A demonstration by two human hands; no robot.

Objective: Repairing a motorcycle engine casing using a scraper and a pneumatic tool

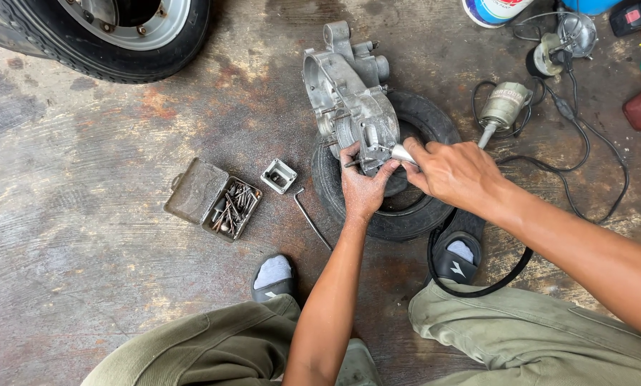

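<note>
An aluminium engine casing (350, 100) is propped on a small tyre (388, 171) lying flat on the stained concrete floor (84, 214). The near end of the casing is gripped by the left hand (363, 187), its fingers (350, 154) curled and clamped on the metal edge. A slim silver tool (402, 153) is held in the right hand (455, 171), whose fingers are closed tightly around its handle; the tip of the tool is pressed against the casing just beside the left fingertips.

To the left of the left fingers, an open metal tin (213, 200) filled with bits and screws is seen, with a small square cap (278, 176) just beside it. A bent hex key (310, 218) lies between the tin and the tyre, near the left wrist. Beyond the right fingers, a small grinder motor (503, 107) with a black cable (585, 157) is laid on the floor. A large wheel (113, 32) is seen well apart, at the far left.
</note>
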